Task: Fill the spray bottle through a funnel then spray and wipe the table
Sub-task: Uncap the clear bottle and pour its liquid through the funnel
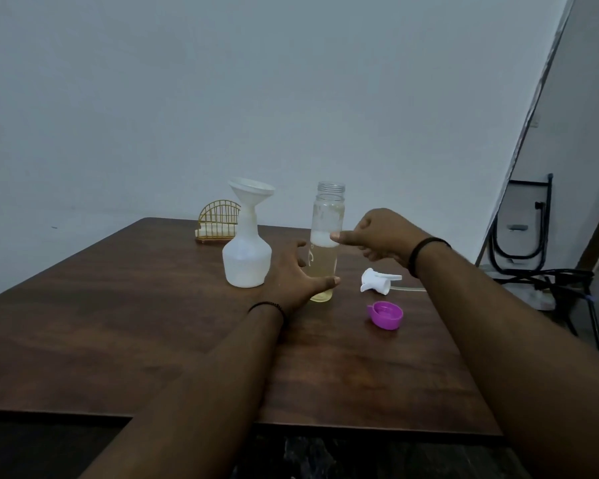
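grip tall clear plastic bottle of yellowish liquid [324, 243] mid-table: left hand [291, 278] spread at base, right hand [377, 236] curled, thumb touching side. lift steadily, pour slowly into white funnel [251, 193] seated in white spray bottle [246, 257].

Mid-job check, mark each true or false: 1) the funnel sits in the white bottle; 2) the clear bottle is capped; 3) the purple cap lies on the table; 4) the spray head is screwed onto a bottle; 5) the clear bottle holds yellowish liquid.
1) The funnel sits in the white bottle: true.
2) The clear bottle is capped: false, its neck is open.
3) The purple cap lies on the table: true.
4) The spray head is screwed on: false, it lies loose on the table.
5) Yellowish liquid inside: true.
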